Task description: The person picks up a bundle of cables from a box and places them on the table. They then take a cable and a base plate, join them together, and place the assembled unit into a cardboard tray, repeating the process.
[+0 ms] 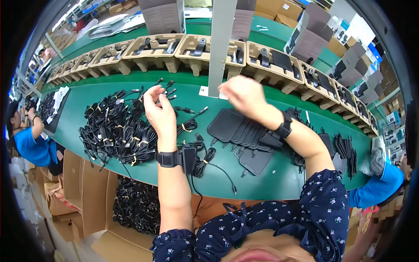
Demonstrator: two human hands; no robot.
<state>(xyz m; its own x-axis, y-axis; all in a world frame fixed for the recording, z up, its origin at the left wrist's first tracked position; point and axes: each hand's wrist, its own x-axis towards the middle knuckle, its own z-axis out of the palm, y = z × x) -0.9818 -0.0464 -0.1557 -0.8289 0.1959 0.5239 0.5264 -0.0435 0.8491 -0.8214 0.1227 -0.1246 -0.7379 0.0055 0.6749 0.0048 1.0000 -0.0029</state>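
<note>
Over a green tabletop, the left hand is pinching black cables in its fingers; the right hand, blurred, fingers' state unclear

My table is green, my cables black with yellow ties. The flat pads before me are black. Tan trays carry black parts. My sleeves are navy with small pale flowers; both wristbands are black.
</note>
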